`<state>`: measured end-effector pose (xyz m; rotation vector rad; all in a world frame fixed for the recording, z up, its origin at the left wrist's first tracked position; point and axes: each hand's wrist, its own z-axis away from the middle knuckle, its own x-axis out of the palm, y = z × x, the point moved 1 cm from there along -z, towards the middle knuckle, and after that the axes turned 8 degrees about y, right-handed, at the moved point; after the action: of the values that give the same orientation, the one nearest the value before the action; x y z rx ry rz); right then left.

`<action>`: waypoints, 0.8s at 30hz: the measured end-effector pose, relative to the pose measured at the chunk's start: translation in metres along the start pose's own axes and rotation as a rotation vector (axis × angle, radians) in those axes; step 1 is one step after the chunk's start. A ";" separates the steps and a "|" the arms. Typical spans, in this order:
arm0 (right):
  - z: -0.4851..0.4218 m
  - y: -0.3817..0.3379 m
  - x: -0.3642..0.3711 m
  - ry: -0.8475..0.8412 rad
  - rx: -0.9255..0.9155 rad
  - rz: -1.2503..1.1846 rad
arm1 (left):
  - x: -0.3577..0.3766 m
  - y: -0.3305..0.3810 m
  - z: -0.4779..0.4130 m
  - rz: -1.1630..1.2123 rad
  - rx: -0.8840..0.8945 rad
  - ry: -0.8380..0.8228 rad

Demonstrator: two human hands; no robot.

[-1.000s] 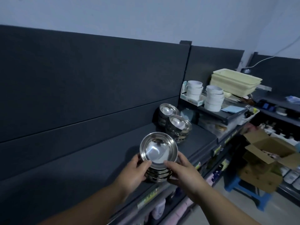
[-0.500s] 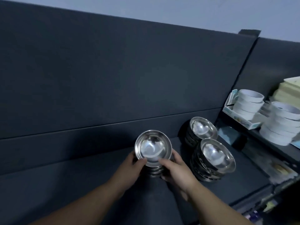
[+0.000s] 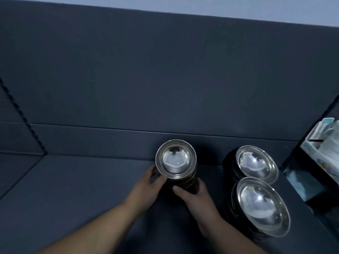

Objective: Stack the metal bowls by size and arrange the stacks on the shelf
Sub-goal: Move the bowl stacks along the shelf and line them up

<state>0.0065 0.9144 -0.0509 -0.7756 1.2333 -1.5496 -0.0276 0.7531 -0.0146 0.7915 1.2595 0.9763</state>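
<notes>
The left hand (image 3: 146, 183) and right hand (image 3: 195, 196) are curled round the bowl stack (image 3: 175, 159) between them; both should be released together, evenly.

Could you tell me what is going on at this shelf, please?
A person grips a stack of small metal bowls with both hands, left hand at its left side, right hand at its front. It stands on or just above the dark shelf. To its right, apart from it, stand wider bowls in a rear stack and a front stack.
</notes>
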 end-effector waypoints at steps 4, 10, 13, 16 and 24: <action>0.015 0.012 0.010 -0.077 0.107 0.120 | -0.019 -0.014 0.021 -0.132 -0.020 0.049; 0.059 0.000 0.063 -0.212 0.031 0.363 | -0.094 -0.044 0.062 -0.309 -0.004 0.104; 0.098 -0.004 0.116 -0.287 -0.083 0.456 | -0.154 -0.072 0.094 -0.399 0.019 0.174; 0.154 -0.011 0.179 -0.421 -0.180 0.555 | -0.228 -0.108 0.138 -0.441 -0.004 0.264; 0.308 0.003 0.356 -0.701 -0.380 0.755 | -0.425 -0.208 0.280 -0.616 -0.143 0.501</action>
<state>0.1688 0.4753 0.0023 -0.8511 1.0901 -0.3737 0.2676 0.2902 0.0098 0.0118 1.7021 0.7565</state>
